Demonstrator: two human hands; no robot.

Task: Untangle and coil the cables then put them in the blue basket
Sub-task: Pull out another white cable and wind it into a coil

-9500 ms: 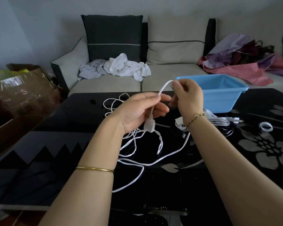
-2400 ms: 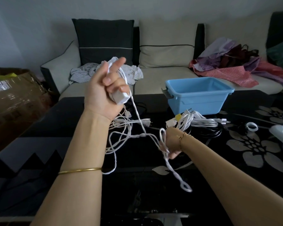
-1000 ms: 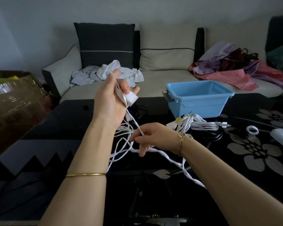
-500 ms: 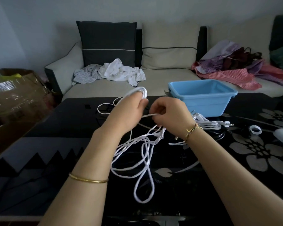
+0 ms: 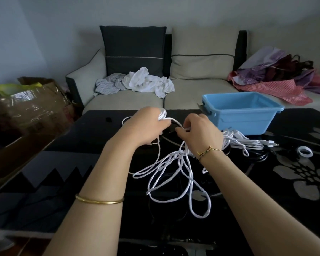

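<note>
One white cable [image 5: 174, 174] is held over the black tabletop [image 5: 81, 163] by both hands. The left hand [image 5: 146, 126] grips several coiled turns in a curled fist, and the right hand [image 5: 199, 135] pinches a strand just beside it. Loose loops trail from them toward the viewer. One blue basket [image 5: 244, 115] stands far right. A second white bundle [image 5: 244, 143] lies before it, possibly on a black cable.

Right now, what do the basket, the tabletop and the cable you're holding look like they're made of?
Blue basket: moulded plastic, smooth and semi-matte, with uniform colour and a rolled rim.
Table: probably black glass or lacquer, high gloss. It shows reflections and carries a grey flower pattern.
White cable: flexible cord, likely plastic-sheathed, with a satin look. It bends into loose loops without kinking.
</note>
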